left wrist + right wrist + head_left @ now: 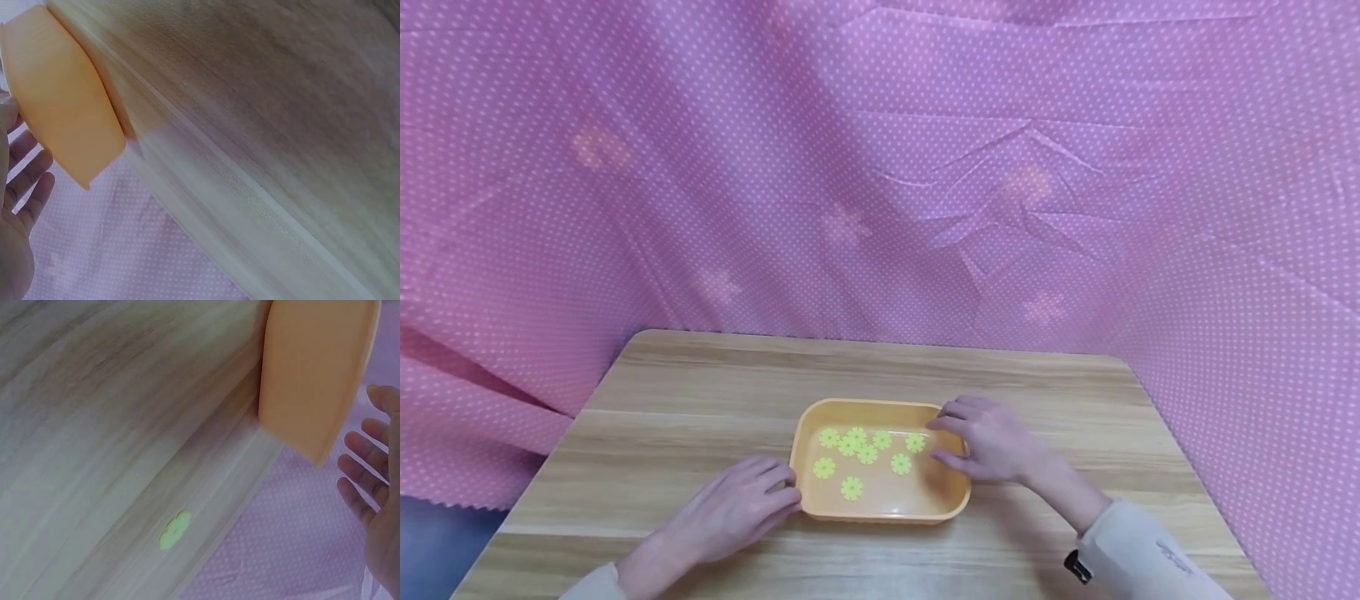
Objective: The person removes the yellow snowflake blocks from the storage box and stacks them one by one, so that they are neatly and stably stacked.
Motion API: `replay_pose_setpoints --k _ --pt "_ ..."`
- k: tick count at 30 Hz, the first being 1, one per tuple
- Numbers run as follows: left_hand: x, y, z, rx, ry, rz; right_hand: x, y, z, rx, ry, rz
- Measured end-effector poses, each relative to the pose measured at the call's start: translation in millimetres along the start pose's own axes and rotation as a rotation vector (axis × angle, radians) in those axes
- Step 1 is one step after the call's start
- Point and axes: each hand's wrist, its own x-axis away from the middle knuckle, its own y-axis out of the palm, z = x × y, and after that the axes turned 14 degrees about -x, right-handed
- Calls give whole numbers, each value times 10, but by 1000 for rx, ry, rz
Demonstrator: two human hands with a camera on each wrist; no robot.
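An orange-yellow plastic tray [917,502] with raised walls stands on the table. Several yellow-green flower-shaped pieces [852,488] lie in it, some overlapping. My left hand [730,508] is at the tray's left end, fingertips touching the rim; the left wrist view shows its fingers [31,175] spread loosely beside the tray wall [69,94]. Over the tray's right end reaches my right hand [996,440], thumb and fingers apart, with nothing visible between them. In the right wrist view, one flower piece [175,530] lies on the table outside the tray; the head view does not show it.
The wood-grain table [715,375] has rounded far corners. Pink dotted cloth [850,275] hangs behind it and along both sides. A light sleeve [1138,550] with a dark clip [1078,567] covers the right forearm.
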Motion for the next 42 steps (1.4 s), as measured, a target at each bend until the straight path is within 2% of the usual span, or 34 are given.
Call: replay_pose_setpoints --k 5,8,17,35,42 --pt "-2 -1 0 1 -1 -3 -94 67 -60 -33 40 -122" --pt "-4 -4 3 1 -3 -8 -132 120 -73 -44 55 -164" --pt "-3 -5 -2 -8 -1 -5 -194 320 -77 4 -4 -258" --pt "-29 -13 -37 -1 8 -1 -368 438 -94 -7 61 -413" --pt "-40 -23 -41 -5 16 -6 -410 465 -100 -18 90 -437"
